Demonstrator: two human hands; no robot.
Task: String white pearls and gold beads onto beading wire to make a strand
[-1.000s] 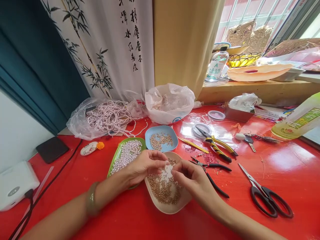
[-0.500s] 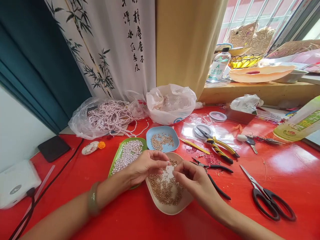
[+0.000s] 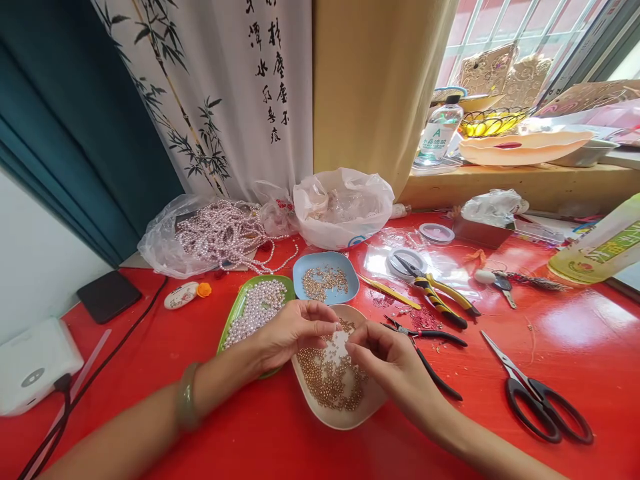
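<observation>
Over a cream tray [image 3: 334, 420] of small gold beads [image 3: 330, 383], my left hand [image 3: 300, 330] and my right hand [image 3: 383, 350] face each other with a narrow gap between the fingertips. Thumb and forefinger of the left are pinched together; whatever they grip is too small to make out. My right fingers are curled into a pinch too, their contents hidden. Beside the left wrist, a green tray [image 3: 235, 310] holds white pearl beads [image 3: 260, 303]. A blue dish [image 3: 300, 267] with more gold beads [image 3: 325, 283] sits just beyond the hands.
Right of the hands lie yellow tweezers [image 3: 393, 293], yellow-black pliers [image 3: 435, 300], black-handled pliers [image 3: 425, 333] and scissors [image 3: 533, 393]. Pearl strands [image 3: 220, 233] and a white plastic bag [image 3: 345, 210] stand behind. A black cable [image 3: 120, 333] crosses the red table [image 3: 240, 440] at left.
</observation>
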